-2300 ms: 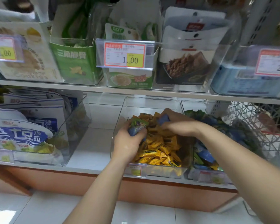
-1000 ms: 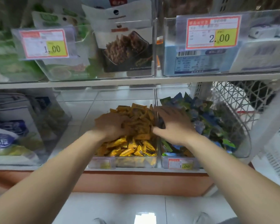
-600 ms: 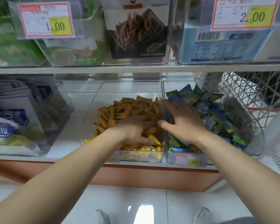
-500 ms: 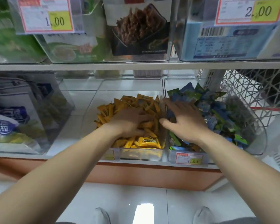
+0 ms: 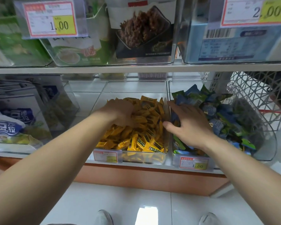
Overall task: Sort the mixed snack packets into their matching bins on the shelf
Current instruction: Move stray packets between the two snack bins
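Hands in two clear bins (image 5: 136,81), lower shelf.
Left hand (image 5: 120,112) dug into yellow packets (image 5: 144,140), grip unclear; right hand (image 5: 187,125) flat, released, on blue-green packets (image 5: 225,114) rightward. Likely light, slippery: pinch crimped ends.

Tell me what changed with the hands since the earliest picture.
The right hand moved right, from over the yellow packets into the bin of blue-green packets, fingers now spread flat. The left hand no longer holds a blue packet up; it digs into the yellow packets. Everything else stayed put.

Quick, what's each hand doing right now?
Left hand: curled into the yellow packets; grip cannot be told.
Right hand: open, flat on the blue-green packets.
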